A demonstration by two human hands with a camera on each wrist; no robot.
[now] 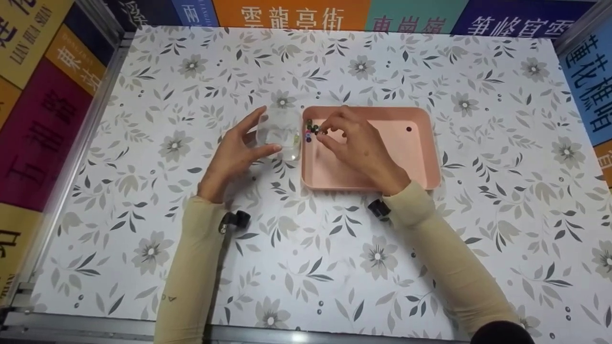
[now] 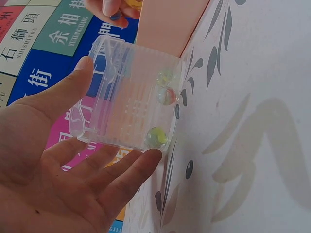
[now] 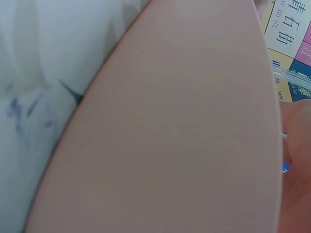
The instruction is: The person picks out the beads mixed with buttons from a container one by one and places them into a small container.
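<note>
A clear plastic container stands on the patterned tabletop, held by my left hand with the thumb on one side and fingers on the other. A few glass marbles lie at its bottom in the left wrist view. Over the left part of a pink tray, my right hand pinches a small dark blue marble between thumb and fingertips. Several small marbles cluster along the tray's left wall, right by those fingertips. The right wrist view shows mostly the tray's outer wall.
One dark marble lies alone near the tray's right end. The container stands close beside the tray's left wall. Floral paper covers the table, and colourful panels with lettering border its back and sides.
</note>
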